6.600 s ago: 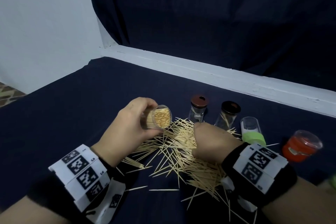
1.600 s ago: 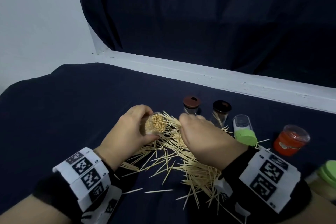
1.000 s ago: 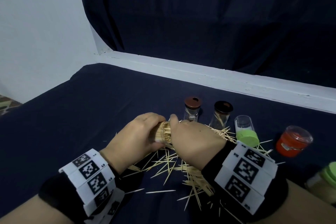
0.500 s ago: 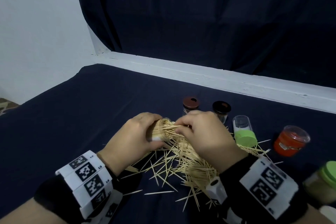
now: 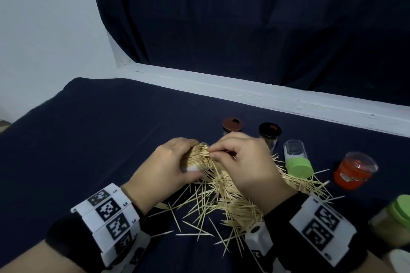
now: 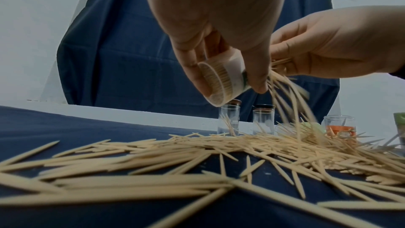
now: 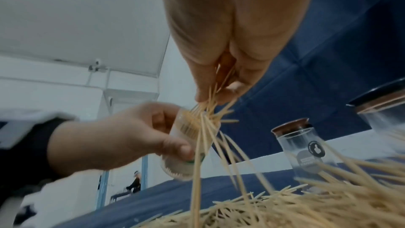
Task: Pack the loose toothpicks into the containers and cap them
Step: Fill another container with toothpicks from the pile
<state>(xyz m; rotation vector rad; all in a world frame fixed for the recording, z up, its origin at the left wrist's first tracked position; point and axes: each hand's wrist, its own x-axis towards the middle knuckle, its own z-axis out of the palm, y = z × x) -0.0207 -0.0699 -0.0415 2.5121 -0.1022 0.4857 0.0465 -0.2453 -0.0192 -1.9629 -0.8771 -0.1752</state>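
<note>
While the left hand grips the tilted container for loading, the right hand pinches toothpicks at its mouth.

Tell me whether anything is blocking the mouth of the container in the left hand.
No lid covers it. The container is already packed with toothpicks, and the bunch pinched in the right hand splays across its mouth, some falling outside.

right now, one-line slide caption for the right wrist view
Right hand feeds thin wooden toothpicks into left hand's clear plastic container.
</note>
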